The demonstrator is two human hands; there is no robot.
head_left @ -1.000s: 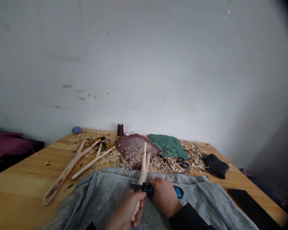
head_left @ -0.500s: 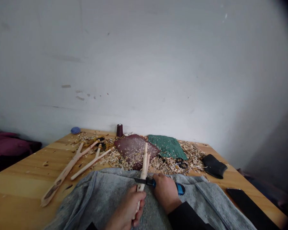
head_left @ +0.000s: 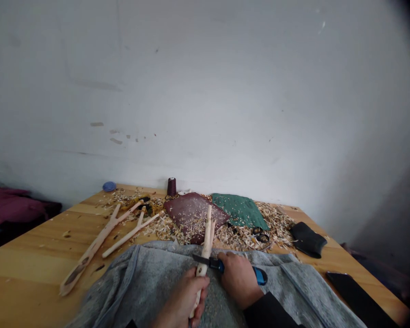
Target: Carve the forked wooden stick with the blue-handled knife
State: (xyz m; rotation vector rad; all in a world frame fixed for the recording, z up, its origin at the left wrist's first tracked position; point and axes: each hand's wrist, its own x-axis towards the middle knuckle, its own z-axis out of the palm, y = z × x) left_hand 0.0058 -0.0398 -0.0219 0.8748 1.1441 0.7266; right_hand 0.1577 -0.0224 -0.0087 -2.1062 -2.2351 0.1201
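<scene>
Left hand (head_left: 182,303) is closed around a peeled forked stick (head_left: 205,248), which stands nearly upright above the lap. Right hand (head_left: 239,280) is closed on a blue and black knife (head_left: 219,264), its blade against the stick. Grey fleece (head_left: 123,278) covers the lap and lies between the hands and the pine table (head_left: 30,248). From left to right: maroon cloth (head_left: 13,207) lies beyond the table's left edge, and two pale carved forked pieces (head_left: 95,237) rest on the wood. Farther back are a blue roll (head_left: 109,186) and a dark thread spool (head_left: 171,187). Wood shavings (head_left: 249,239) surround a dark red leather sheet (head_left: 187,214) and green cloth (head_left: 239,210). A black pouch (head_left: 307,239) and a black slab (head_left: 358,296) lie at right.
</scene>
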